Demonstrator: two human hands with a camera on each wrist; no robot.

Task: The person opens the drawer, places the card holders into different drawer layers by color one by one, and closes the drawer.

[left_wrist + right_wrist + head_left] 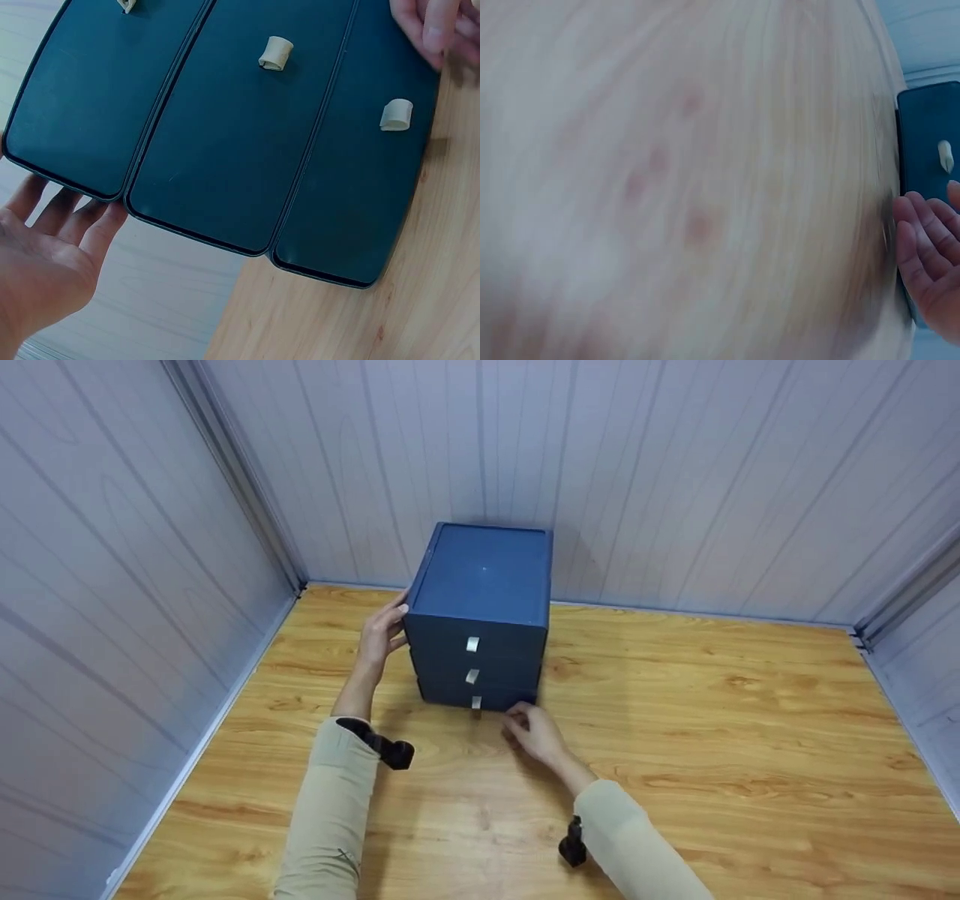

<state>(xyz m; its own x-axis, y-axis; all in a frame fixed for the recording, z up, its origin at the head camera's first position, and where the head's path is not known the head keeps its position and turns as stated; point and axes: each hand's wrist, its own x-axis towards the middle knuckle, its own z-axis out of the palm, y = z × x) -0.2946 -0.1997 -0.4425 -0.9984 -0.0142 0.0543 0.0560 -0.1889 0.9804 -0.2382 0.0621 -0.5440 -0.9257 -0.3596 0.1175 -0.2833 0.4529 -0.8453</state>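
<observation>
A dark blue cabinet with three stacked drawers stands upright on the wood-grain surface. Each drawer front carries a small pale pull tab, the middle one clear in the left wrist view. Against the cabinet's left side, near the upper front corner, rests my left hand, its fingers stretched along that side. My right hand is low at the front right corner, beside the bottom drawer. Its fingers bend loosely and hold nothing. In the right wrist view those fingers overlap the cabinet's lower part.
Behind the cabinet rises a pale panelled wall, with another wall on the left and one at the right edge. The wood-grain surface spreads around it. Black wrist cameras hang at both sleeves.
</observation>
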